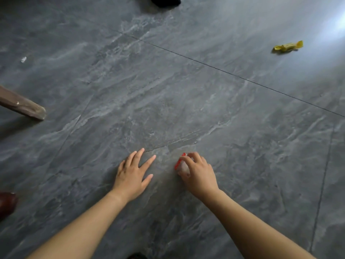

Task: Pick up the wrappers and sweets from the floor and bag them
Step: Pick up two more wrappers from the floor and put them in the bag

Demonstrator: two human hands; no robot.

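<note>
On the grey marbled floor, my right hand curls its fingers round a red and clear wrapper, down at floor level. My left hand lies flat with fingers spread on the floor to the left of it, holding nothing. A yellow wrapped sweet lies far off at the upper right. A small clear scrap of wrapper lies at the far left. A black bag-like thing shows at the top edge, mostly cut off.
A brown wooden furniture leg slants in from the left edge. A dark red-brown object sits at the lower left edge. Bright glare falls on the floor at the upper right.
</note>
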